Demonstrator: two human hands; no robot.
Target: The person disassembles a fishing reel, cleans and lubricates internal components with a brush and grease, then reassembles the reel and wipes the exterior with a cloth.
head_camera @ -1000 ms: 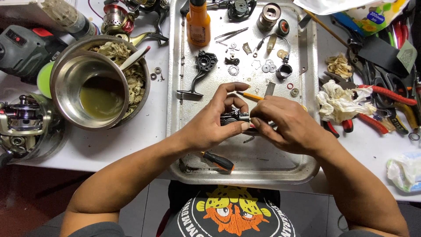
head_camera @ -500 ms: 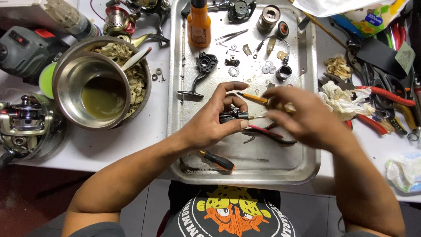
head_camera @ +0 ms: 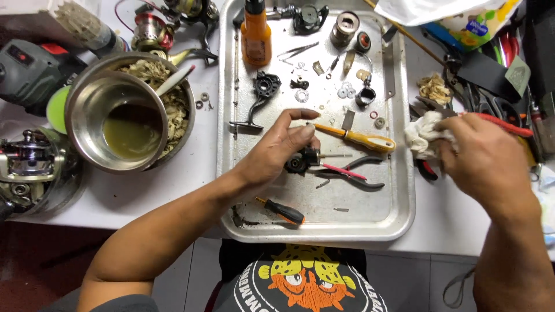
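Note:
My left hand grips a small black reel part over the metal tray. My right hand is off the tray's right edge, on a white crumpled cloth, with a red-handled tool under its fingers. A yellow-handled screwdriver and pink-handled pliers lie on the tray between the two hands. A black reel handle lies just above the left hand.
A steel bowl with greenish liquid sits left of the tray. An orange bottle, small washers and a short orange screwdriver lie on the tray. Fishing reels are at left, and tools are piled at right.
My right hand left the black part and moved right, off the tray, onto the white cloth. The yellow-handled screwdriver now lies on the tray. My left hand kept its hold.

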